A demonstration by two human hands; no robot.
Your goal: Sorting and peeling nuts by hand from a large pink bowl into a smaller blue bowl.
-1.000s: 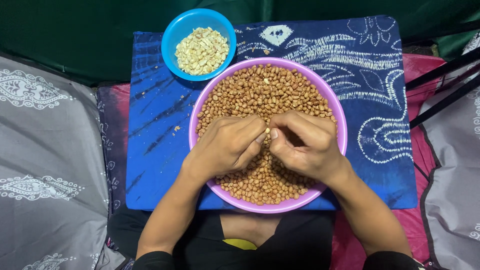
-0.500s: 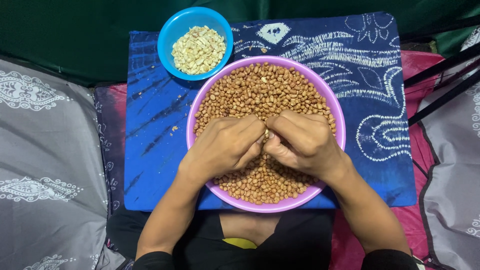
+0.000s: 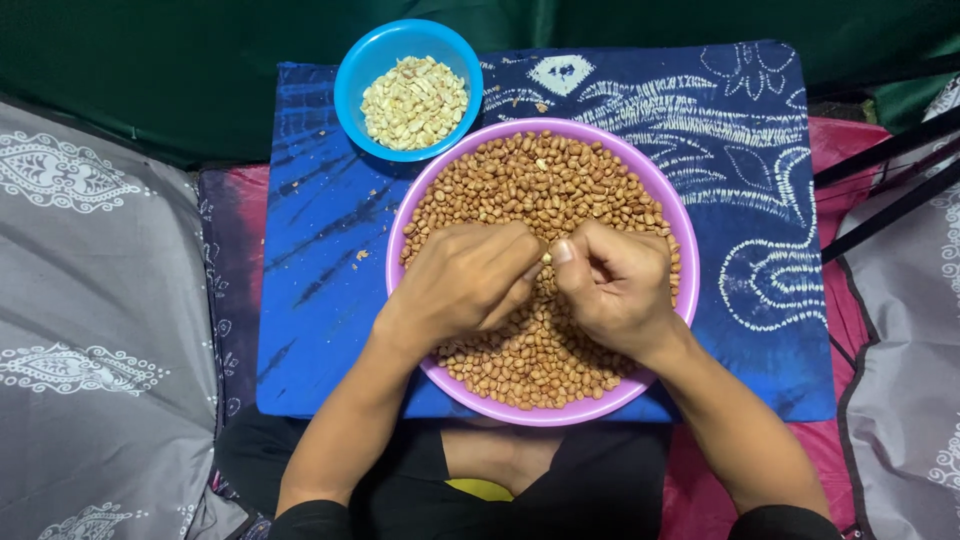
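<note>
Purple bowl (image 3: pixel 672 232): plastic, wide and round, sitting at the middle of the near edge of the blue patterned cloth (image 3: pixel 310 280); filled with brown, skin-on peanuts (image 3: pixel 530 185).
Left hand (image 3: pixel 462 282): over the bowl's left half, fingers curled shut, thumb and forefinger tips pinching a single pale peanut (image 3: pixel 546 258).
Right hand (image 3: pixel 618 285): over the bowl's right half, fingers curled in, thumb tip pressed against the same peanut from the other side.
Single peanut: held between the two hands' fingertips, above the centre of the bowl, just over the heap.
Blue bowl (image 3: pixel 352 75): smaller, at the far left corner of the cloth, its rim touching the purple bowl's rim; holds pale skinned peanut pieces (image 3: pixel 414 100).
Bits of skin (image 3: pixel 361 255): scattered on the cloth left of the purple bowl.
Grey patterned cushion (image 3: pixel 90 320): beside the cloth's left edge.
</note>
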